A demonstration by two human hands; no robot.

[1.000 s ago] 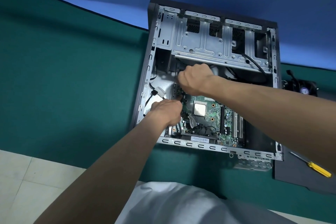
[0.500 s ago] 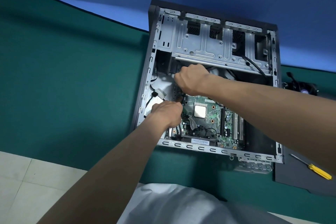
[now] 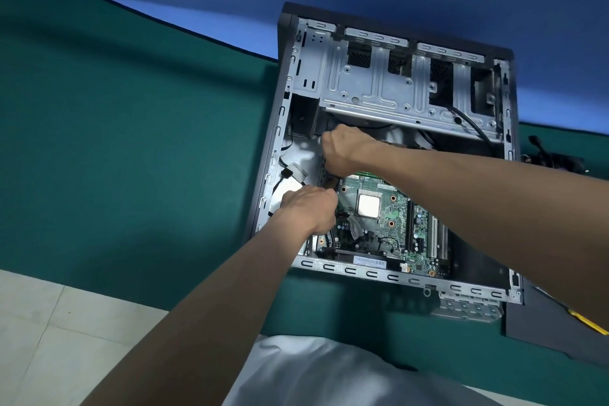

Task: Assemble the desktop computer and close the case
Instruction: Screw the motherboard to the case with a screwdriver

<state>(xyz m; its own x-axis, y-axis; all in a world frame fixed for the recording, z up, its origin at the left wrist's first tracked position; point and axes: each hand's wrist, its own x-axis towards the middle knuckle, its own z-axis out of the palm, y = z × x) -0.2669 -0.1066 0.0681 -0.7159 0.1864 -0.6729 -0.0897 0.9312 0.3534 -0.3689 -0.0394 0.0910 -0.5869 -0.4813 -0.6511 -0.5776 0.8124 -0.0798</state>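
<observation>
Right grip point(image 3: 346, 150) edged left, over motherboard point(image 3: 397, 208) corner.

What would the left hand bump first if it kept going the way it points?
Probably the green motherboard, just past the left hand, toward the silver processor chip. The right hand is close too, but depth is unclear.

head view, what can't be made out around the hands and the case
Head view only:
right hand: its own back hides the fingers and anything held.
left hand: same, fingertips hidden.
screwdriver: cut off by the right edge.
barcode label: print too small.
</observation>
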